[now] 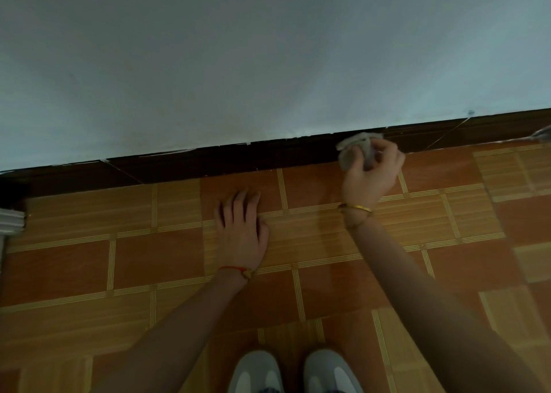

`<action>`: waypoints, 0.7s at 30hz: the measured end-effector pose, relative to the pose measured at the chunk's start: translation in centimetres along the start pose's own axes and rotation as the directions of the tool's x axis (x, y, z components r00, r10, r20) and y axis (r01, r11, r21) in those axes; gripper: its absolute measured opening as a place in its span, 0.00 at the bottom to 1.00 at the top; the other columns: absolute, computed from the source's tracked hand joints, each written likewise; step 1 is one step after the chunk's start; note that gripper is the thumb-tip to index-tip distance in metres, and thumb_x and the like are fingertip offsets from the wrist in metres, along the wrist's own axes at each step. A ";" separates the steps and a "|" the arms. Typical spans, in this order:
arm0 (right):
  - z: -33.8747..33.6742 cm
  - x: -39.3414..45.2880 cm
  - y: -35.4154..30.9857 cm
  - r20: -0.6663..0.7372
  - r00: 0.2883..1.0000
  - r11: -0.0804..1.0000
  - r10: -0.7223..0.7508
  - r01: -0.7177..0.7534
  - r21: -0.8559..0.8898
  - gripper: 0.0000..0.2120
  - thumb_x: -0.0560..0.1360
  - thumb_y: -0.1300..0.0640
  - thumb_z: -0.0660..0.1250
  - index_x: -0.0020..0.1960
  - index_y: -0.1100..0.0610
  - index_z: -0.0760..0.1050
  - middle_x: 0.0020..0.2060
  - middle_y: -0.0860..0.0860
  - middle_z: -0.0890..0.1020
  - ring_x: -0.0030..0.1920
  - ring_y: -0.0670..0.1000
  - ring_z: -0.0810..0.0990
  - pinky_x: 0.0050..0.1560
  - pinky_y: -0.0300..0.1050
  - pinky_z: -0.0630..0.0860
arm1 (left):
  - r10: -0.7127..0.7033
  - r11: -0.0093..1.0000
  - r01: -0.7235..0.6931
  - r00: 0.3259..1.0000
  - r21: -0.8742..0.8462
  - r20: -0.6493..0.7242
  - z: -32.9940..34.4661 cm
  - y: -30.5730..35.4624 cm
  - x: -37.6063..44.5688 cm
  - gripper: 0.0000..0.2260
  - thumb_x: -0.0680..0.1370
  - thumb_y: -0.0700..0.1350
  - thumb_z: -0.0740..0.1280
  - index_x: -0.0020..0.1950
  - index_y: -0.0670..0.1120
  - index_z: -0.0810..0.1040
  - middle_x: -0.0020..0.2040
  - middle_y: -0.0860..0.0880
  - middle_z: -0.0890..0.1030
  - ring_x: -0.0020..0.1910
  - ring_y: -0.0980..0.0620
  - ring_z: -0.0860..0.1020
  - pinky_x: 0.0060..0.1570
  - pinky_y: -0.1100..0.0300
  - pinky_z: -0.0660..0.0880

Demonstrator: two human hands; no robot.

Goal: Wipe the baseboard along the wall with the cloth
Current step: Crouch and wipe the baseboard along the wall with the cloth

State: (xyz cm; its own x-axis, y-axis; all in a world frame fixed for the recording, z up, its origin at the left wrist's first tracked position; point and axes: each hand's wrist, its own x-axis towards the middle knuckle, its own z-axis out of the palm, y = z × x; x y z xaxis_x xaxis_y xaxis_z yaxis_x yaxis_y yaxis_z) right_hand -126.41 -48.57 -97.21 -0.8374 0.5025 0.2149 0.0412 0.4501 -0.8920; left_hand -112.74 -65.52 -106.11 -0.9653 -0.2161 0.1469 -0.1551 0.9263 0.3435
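Two pale grey rounded shoe toes stand on the glossy orange-and-tan patterned floor tiles. Further out, the left hand rests flat on the tiles, fingers straight and slightly spread. The right hand grips a crumpled grey cloth, fingers curled round it, against the dark brown wooden baseboard under the smooth grey-white wall.

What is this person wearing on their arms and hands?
No sleeves or gloves show. The left hand has a thin red string bracelet with a small knot at the wrist. The right hand has a slim gold bangle.
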 end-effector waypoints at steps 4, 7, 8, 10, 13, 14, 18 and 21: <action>0.7 -1.2 -0.2 0.092 0.991 0.995 -0.096 0.097 -0.008 0.10 0.71 0.64 0.71 0.50 0.62 0.73 0.54 0.57 0.73 0.52 0.48 0.74 0.53 0.28 0.72 | -0.008 1.000 0.008 1.000 0.025 0.015 -0.1 0.2 0.0 0.21 0.79 0.48 0.57 0.72 0.44 0.71 0.71 0.42 0.71 0.71 0.40 0.68 0.73 0.36 0.58; 2.8 -4.7 -1.1 0.335 0.926 0.983 -0.177 0.184 0.011 0.10 0.70 0.65 0.72 0.49 0.61 0.74 0.53 0.54 0.71 0.51 0.46 0.72 0.49 0.22 0.68 | 0.003 0.999 -0.004 1.000 0.038 0.013 -0.1 0.2 0.0 0.22 0.79 0.48 0.58 0.72 0.44 0.71 0.71 0.42 0.71 0.71 0.40 0.67 0.73 0.35 0.59; 3.4 -5.8 -1.3 0.399 0.895 0.979 -0.198 0.202 0.033 0.10 0.70 0.65 0.72 0.48 0.61 0.74 0.52 0.52 0.69 0.50 0.46 0.72 0.48 0.24 0.68 | 0.006 0.999 -0.007 1.000 0.037 0.012 -0.1 0.2 0.1 0.22 0.79 0.47 0.59 0.72 0.44 0.71 0.71 0.42 0.70 0.71 0.40 0.67 0.73 0.35 0.59; 4.3 -6.9 -1.2 0.443 0.868 0.973 -0.226 0.218 0.071 0.09 0.70 0.66 0.71 0.47 0.61 0.73 0.50 0.50 0.68 0.48 0.46 0.71 0.47 0.26 0.68 | 0.007 0.999 -0.007 1.000 0.033 0.010 0.0 0.1 0.0 0.21 0.79 0.47 0.59 0.72 0.44 0.71 0.71 0.42 0.70 0.71 0.40 0.67 0.73 0.35 0.59; 3.5 -5.5 -0.1 0.372 0.914 0.984 -0.159 0.176 -0.012 0.09 0.71 0.65 0.71 0.49 0.61 0.73 0.52 0.53 0.70 0.50 0.45 0.71 0.50 0.26 0.68 | 0.009 1.000 -0.009 1.000 0.023 0.013 -0.1 0.0 -0.1 0.21 0.80 0.47 0.59 0.72 0.44 0.71 0.71 0.42 0.71 0.71 0.40 0.68 0.73 0.36 0.59; 2.8 -4.3 0.6 0.297 0.951 0.989 -0.083 0.116 -0.095 0.10 0.71 0.65 0.71 0.50 0.62 0.73 0.54 0.55 0.71 0.51 0.47 0.72 0.51 0.31 0.70 | 0.007 1.000 -0.007 1.000 0.022 0.016 -0.1 0.0 -0.1 0.21 0.80 0.47 0.58 0.72 0.44 0.71 0.72 0.42 0.71 0.71 0.40 0.68 0.73 0.36 0.58; 0.3 0.3 2.8 0.113 0.992 0.985 0.054 -0.034 -0.172 0.11 0.71 0.64 0.69 0.51 0.65 0.73 0.55 0.60 0.72 0.50 0.52 0.74 0.50 0.43 0.74 | 0.003 1.000 -0.004 1.000 0.029 0.023 0.0 0.2 0.0 0.21 0.80 0.47 0.57 0.72 0.44 0.71 0.72 0.42 0.70 0.72 0.40 0.68 0.73 0.35 0.58; 0.6 -0.7 1.8 0.216 0.976 0.989 -0.024 0.055 -0.141 0.10 0.71 0.66 0.70 0.50 0.64 0.73 0.55 0.59 0.72 0.51 0.50 0.73 0.50 0.25 0.68 | -0.015 0.999 0.014 1.000 0.034 0.022 0.0 0.3 0.0 0.21 0.80 0.47 0.58 0.72 0.44 0.71 0.72 0.42 0.70 0.71 0.39 0.68 0.73 0.35 0.58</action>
State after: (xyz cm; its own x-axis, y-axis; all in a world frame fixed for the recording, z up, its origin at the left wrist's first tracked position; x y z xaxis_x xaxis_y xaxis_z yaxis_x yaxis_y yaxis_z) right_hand -126.06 -48.54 -99.17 -0.9360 0.3208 0.1452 0.0713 0.5763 -0.8141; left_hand -112.78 -65.24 -106.01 -0.9673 -0.2228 0.1210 -0.1757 0.9332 0.3134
